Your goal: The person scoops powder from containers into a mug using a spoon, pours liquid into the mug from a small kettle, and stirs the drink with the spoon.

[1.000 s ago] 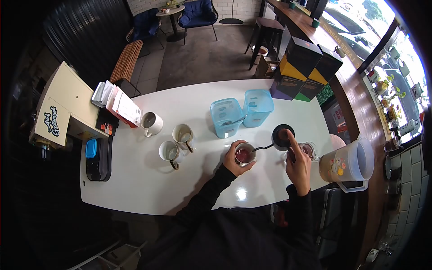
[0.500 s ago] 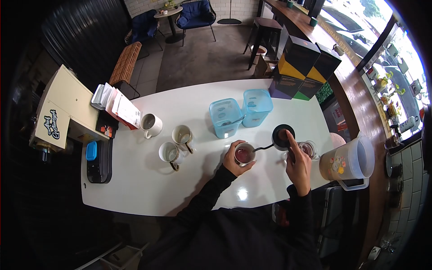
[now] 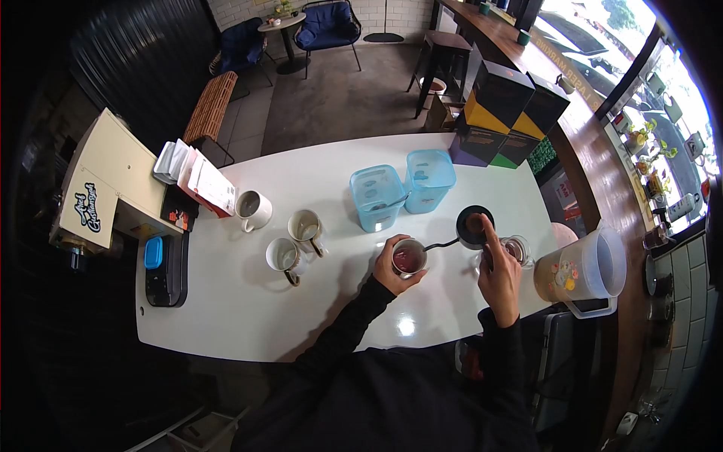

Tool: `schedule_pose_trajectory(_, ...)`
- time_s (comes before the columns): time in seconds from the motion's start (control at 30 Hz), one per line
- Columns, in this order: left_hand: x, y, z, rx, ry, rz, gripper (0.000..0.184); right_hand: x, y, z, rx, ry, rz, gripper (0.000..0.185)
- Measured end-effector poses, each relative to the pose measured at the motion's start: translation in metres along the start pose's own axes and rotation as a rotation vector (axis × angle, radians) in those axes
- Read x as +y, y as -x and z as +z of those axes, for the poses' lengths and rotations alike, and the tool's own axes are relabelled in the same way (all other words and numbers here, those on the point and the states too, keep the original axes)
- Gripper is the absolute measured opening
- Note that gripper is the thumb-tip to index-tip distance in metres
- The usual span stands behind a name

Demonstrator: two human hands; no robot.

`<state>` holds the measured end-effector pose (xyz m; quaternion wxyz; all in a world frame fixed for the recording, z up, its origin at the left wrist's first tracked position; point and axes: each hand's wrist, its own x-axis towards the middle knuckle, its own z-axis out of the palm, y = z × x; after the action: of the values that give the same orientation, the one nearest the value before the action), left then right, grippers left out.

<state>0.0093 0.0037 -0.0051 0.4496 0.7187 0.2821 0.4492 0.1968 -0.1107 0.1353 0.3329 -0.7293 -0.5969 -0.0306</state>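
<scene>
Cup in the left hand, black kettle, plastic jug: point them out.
Cup (image 3: 411, 245): head view, on the inner wall, just below the far rim.
Kettle (image 3: 466, 232): head view, on the black top.
Jug (image 3: 578, 267): head view, on the side wall.

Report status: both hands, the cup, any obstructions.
Left hand around cup, reddish liquid inside. Right hand gripping black kettle, spout at cup's rim. Clear vessel close beside right hand; spout unobstructed.
</scene>
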Motion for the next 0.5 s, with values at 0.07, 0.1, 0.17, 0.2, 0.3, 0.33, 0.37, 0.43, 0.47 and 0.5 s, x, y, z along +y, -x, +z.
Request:
schedule_pose_trajectory(0.07, -0.0009, 0.0010, 0.0004, 0.000, 0.000, -0.005, 0.081, 0.0005, 0.0024, -0.0021, -0.053, 0.016, 0.006, 0.081)
schedule_pose_trajectory(0.1, -0.0015, 0.0008, 0.0007, -0.001, -0.001, -0.011, 0.081, 0.0004, 0.0031, -0.0023, -0.053, 0.017, 0.007, 0.081)
schedule_pose_trajectory(0.17, -0.0025, 0.0006, 0.0013, -0.007, -0.003, -0.016, 0.081, -0.0005, 0.0046, -0.0014, -0.057, -0.030, -0.003, 0.080)
schedule_pose_trajectory(0.2, -0.0030, 0.0006, 0.0013, -0.006, 0.004, -0.014, 0.081, -0.0007, 0.0047, -0.0004, -0.055, -0.031, -0.001, 0.080)
schedule_pose_trajectory(0.3, -0.0017, 0.0009, 0.0007, -0.009, 0.000, -0.008, 0.081, -0.0013, 0.0050, 0.0022, -0.020, -0.084, -0.007, 0.079)
schedule_pose_trajectory(0.33, -0.0009, 0.0001, 0.0005, -0.005, -0.009, -0.003, 0.081, -0.0013, 0.0041, 0.0023, -0.004, -0.068, -0.005, 0.079)
schedule_pose_trajectory(0.37, 0.0001, -0.0005, 0.0002, -0.011, -0.011, 0.000, 0.081, -0.0012, 0.0030, 0.0020, 0.012, -0.052, -0.003, 0.078)
schedule_pose_trajectory(0.43, 0.0023, -0.0008, -0.0006, 0.002, -0.029, 0.019, 0.080, -0.0017, 0.0029, -0.0012, 0.010, -0.019, 0.003, 0.079)
schedule_pose_trajectory(0.47, 0.0020, -0.0008, -0.0007, -0.001, -0.029, 0.021, 0.080, -0.0021, 0.0031, -0.0028, -0.007, 0.021, 0.016, 0.079)
schedule_pose_trajectory(0.5, 0.0016, -0.0009, -0.0007, 0.001, -0.036, 0.032, 0.080, -0.0019, 0.0030, -0.0041, -0.025, 0.062, 0.026, 0.080)
